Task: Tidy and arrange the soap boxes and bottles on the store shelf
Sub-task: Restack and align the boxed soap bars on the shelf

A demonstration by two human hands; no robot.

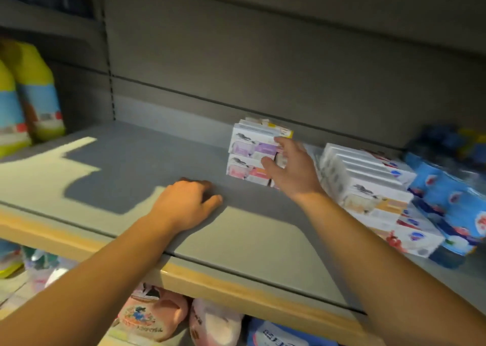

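Head view shows us facing a grey shelf (136, 166). Our left hand (184, 203) rests knuckles-up on the bare shelf near its front edge, fingers loosely curled and holding nothing. Our right hand (289, 169) reaches further back, to a small stack of soap boxes (249, 153) standing near the back wall. The fingers are spread and fairly straight, laid against the stack's right front face; we cannot tell whether the thumb hooks round a box, as the hand is blurred. The stack lies directly ahead of the right palm and well apart from the left hand. Just right of the right wrist we see a slanting row of white boxes (368, 185), and beyond them blue packs (452, 206). At the far left of the same shelf stand yellow bottles (34, 93). Below the shelf, pink pouches (150, 316) show on a lower level.
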